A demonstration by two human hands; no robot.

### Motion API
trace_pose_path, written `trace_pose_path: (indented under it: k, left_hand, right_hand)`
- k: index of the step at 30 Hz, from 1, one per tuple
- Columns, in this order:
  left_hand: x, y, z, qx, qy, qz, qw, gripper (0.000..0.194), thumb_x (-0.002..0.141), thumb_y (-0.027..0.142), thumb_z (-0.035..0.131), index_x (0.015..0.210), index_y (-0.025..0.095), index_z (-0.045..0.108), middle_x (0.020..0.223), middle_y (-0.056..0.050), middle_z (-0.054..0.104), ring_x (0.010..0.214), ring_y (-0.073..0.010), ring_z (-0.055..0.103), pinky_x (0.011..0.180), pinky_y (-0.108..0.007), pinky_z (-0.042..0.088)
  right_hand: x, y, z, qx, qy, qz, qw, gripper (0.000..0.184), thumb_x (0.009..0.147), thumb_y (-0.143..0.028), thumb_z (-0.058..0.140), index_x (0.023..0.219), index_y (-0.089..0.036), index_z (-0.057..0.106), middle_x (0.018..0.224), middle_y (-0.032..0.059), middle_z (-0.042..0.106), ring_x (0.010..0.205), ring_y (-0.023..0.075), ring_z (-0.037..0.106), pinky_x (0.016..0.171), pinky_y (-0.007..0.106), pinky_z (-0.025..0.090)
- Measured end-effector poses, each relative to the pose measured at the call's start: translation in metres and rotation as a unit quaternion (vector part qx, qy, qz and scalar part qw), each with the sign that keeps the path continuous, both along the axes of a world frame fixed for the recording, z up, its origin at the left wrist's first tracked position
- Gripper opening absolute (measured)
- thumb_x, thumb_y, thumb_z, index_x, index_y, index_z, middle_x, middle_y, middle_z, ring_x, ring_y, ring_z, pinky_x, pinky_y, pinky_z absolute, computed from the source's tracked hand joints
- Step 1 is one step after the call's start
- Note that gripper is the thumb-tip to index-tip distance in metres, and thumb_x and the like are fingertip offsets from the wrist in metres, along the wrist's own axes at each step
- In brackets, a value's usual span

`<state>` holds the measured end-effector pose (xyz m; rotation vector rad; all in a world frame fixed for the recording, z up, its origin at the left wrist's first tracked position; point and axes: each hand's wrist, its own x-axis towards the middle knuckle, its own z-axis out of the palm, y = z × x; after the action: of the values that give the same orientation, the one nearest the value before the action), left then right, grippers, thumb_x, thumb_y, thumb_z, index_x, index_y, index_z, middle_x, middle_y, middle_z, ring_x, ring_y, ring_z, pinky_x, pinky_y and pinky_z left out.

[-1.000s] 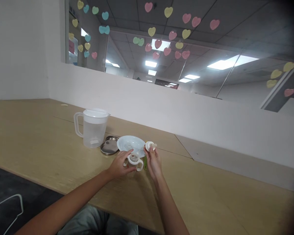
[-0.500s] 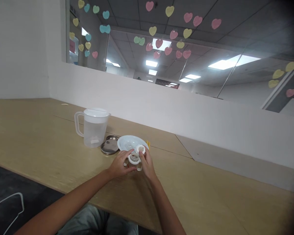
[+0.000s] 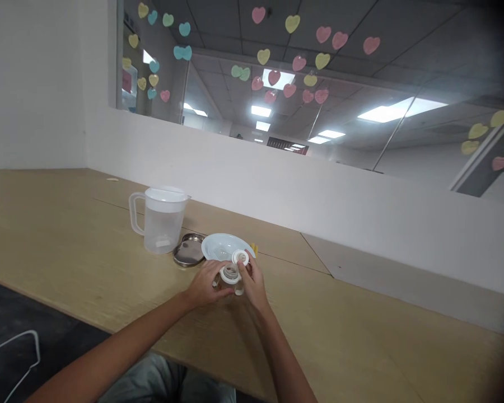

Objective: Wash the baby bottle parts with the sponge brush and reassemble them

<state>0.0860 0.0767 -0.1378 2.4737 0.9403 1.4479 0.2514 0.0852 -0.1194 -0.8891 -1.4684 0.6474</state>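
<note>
Bottle [image 3: 230,277] is held by the left hand [image 3: 205,284], fingers curved round it; a white cap [image 3: 240,257] is pinched by the right hand [image 3: 252,281].

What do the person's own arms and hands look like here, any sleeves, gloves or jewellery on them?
The left forearm and right forearm are bare, with no sleeve, watch or bracelet in view. The left hand and right hand are ungloved; small rings would be too fine to tell. Below, greyish trousers show.
</note>
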Motion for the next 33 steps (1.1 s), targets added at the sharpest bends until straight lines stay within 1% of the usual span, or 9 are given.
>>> trace_pose_path:
  k: [4,7,9,13,17,21,25,29,33]
  left_hand:
    - [0.000,0.000,0.000,0.006,0.001,0.000,1.000,0.059,0.074,0.054,0.063,0.121,0.018,0.051,0.114,-0.010,0.061,0.107,-0.0257,0.055,0.092,-0.039,0.042]
    - [0.001,0.001,-0.001,0.009,0.001,0.005,1.000,0.059,0.074,0.054,0.063,0.120,0.019,0.051,0.114,-0.010,0.062,0.106,-0.0259,0.055,0.091,-0.039,0.042]
    - [0.001,0.002,-0.002,0.011,0.001,0.006,1.000,0.059,0.074,0.053,0.063,0.120,0.019,0.051,0.113,-0.010,0.062,0.105,-0.0257,0.056,0.091,-0.039,0.042]
    - [0.001,0.001,-0.002,0.011,0.001,0.009,1.000,0.059,0.074,0.052,0.064,0.121,0.020,0.050,0.114,-0.009,0.062,0.106,-0.0249,0.055,0.092,-0.039,0.042]
    - [0.002,0.000,-0.002,0.012,0.005,0.012,1.000,0.059,0.075,0.052,0.063,0.122,0.019,0.048,0.116,-0.010,0.060,0.108,-0.0250,0.054,0.093,-0.040,0.040]
    - [-0.002,-0.001,0.001,0.025,0.006,0.000,1.000,0.059,0.076,0.056,0.058,0.121,0.019,0.049,0.114,-0.011,0.061,0.105,-0.0260,0.054,0.093,-0.041,0.039]
    - [-0.009,-0.001,0.005,0.029,-0.001,-0.037,0.999,0.057,0.082,0.059,0.045,0.121,0.017,0.050,0.112,-0.012,0.060,0.102,-0.0266,0.053,0.091,-0.042,0.038]
    - [-0.011,0.000,0.006,0.024,0.000,-0.046,0.999,0.053,0.086,0.055,0.040,0.121,0.017,0.049,0.112,-0.012,0.060,0.103,-0.0264,0.052,0.092,-0.042,0.037]
    - [-0.011,-0.001,0.005,0.015,-0.001,-0.040,0.999,0.050,0.086,0.052,0.041,0.121,0.018,0.049,0.113,-0.011,0.059,0.103,-0.0257,0.052,0.094,-0.042,0.035]
  right_hand:
    - [-0.001,-0.001,0.001,-0.033,0.019,0.037,0.999,0.062,0.078,-0.055,0.059,0.126,-0.018,0.049,0.119,0.0083,0.058,0.105,0.0219,0.056,0.090,0.034,0.046]
    - [-0.002,-0.003,0.002,-0.034,0.006,0.031,0.999,0.062,0.080,-0.056,0.056,0.127,-0.018,0.047,0.109,0.0066,0.062,0.097,0.0202,0.058,0.087,0.033,0.046]
    - [-0.002,-0.004,0.003,-0.034,-0.012,0.029,0.999,0.058,0.082,-0.057,0.052,0.125,-0.018,0.049,0.105,0.0057,0.063,0.094,0.0192,0.058,0.086,0.031,0.045]
    - [-0.001,-0.006,0.005,-0.022,-0.055,0.032,0.998,0.050,0.086,-0.057,0.045,0.114,-0.017,0.054,0.105,0.0062,0.062,0.094,0.0188,0.057,0.086,0.029,0.044]
    - [-0.002,-0.007,0.008,-0.003,-0.080,0.014,0.997,0.046,0.086,-0.055,0.045,0.110,-0.017,0.056,0.100,0.0054,0.063,0.090,0.0186,0.057,0.083,0.029,0.043]
    - [-0.002,-0.009,0.010,0.005,-0.074,0.003,0.997,0.041,0.086,-0.053,0.048,0.102,-0.017,0.060,0.095,0.0049,0.065,0.087,0.0189,0.057,0.082,0.029,0.044]
    - [-0.002,-0.010,0.012,0.002,-0.057,-0.001,0.998,0.042,0.085,-0.053,0.048,0.097,-0.015,0.062,0.095,0.0063,0.066,0.088,0.0199,0.058,0.081,0.029,0.044]
    - [0.000,-0.009,0.012,-0.006,-0.038,-0.005,0.999,0.045,0.083,-0.054,0.051,0.101,-0.014,0.063,0.098,0.0077,0.066,0.091,0.0215,0.058,0.083,0.031,0.045]
    - [0.001,-0.004,0.007,-0.022,-0.012,-0.005,1.000,0.053,0.081,-0.054,0.054,0.117,-0.015,0.057,0.113,0.0097,0.062,0.104,0.0233,0.055,0.092,0.034,0.042]
